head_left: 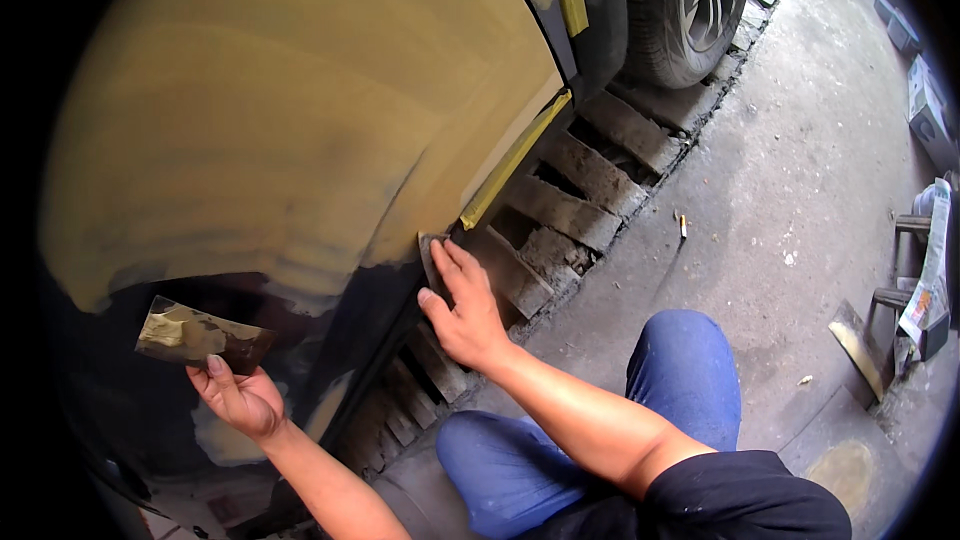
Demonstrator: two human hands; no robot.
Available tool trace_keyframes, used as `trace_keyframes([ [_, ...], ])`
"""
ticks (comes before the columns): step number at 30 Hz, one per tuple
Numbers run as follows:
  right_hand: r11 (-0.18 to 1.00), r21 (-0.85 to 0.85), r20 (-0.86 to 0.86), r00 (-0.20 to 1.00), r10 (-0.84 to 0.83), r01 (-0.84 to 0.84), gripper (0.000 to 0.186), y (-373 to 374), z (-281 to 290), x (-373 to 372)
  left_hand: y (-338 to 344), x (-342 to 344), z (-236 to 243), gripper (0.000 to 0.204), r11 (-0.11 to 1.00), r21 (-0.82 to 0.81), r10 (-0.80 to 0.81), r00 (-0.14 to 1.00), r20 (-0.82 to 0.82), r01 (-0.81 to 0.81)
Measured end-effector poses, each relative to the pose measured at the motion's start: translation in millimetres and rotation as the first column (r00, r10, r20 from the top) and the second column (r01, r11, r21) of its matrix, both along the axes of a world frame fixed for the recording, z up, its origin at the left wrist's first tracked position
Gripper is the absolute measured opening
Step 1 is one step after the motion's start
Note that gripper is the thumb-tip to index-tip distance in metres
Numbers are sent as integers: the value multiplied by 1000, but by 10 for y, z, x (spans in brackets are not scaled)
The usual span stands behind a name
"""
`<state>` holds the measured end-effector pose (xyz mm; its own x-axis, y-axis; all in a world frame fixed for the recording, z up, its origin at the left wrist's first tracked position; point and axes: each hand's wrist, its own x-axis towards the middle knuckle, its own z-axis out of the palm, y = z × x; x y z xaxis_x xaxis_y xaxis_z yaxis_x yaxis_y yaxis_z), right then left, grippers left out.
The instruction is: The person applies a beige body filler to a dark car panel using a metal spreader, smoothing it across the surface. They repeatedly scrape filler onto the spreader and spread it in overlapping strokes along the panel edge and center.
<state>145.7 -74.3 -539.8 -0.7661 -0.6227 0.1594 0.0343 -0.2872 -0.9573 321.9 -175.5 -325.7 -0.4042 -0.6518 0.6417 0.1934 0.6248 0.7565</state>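
My left hand (243,402) grips a thin flat putty spreader (235,342) by its lower edge, thumb on top. A lump of yellowish body filler (172,328) lies on it. With my right hand (466,306), fingers stretched along it, I press a second flat putty scraper (428,246) against the bottom edge of a car door (300,110). Yellowish filler coats most of that door in a smooth layer, while dark paint (375,305) shows lower down. Yellow masking tape (515,162) runs along the door's lower edge, just beyond my right hand.
Slatted blocks (565,202) with gaps line the floor under the car. A wheel (690,10) stands at the far end. On the concrete floor (760,190) lies a cigarette butt (683,227). At right are a filler-smeared board (858,348) and a low stand (890,298).
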Motion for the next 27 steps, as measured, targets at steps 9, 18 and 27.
trace_keyframes([
  [9,999,-34,48,999,3,-1,58,177,12,-304,-16,67,8,36,999,11,-32,999,15,32],
  [18,837,-413,720,434,542,-360,55,224,135,-156,-14,46,-2,35,1000,5,2,1000,19,-3],
  [27,787,-605,795,-37,605,-124,39,217,-43,-610,-23,30,4,36,1000,-5,11,1000,16,-11],
])
